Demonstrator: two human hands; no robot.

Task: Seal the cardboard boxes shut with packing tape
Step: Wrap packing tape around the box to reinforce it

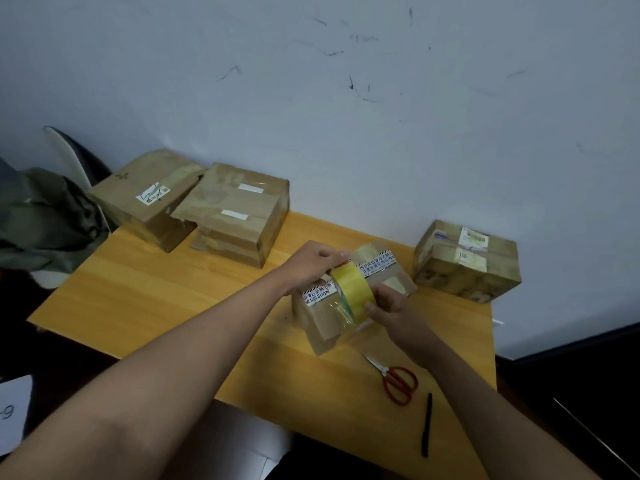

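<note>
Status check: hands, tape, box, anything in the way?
Left hand pinching tape end. Right hand gripping tape roll over small box. Scissors and pen lie near, clear of the work.

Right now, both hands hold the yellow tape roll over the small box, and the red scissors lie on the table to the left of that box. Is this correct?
Not quite. In the head view the red scissors lie on the table to the right of the small box, toward the near edge, beside a black pen. The rest holds: the left hand and right hand hold the yellow tape roll over that box.
</note>
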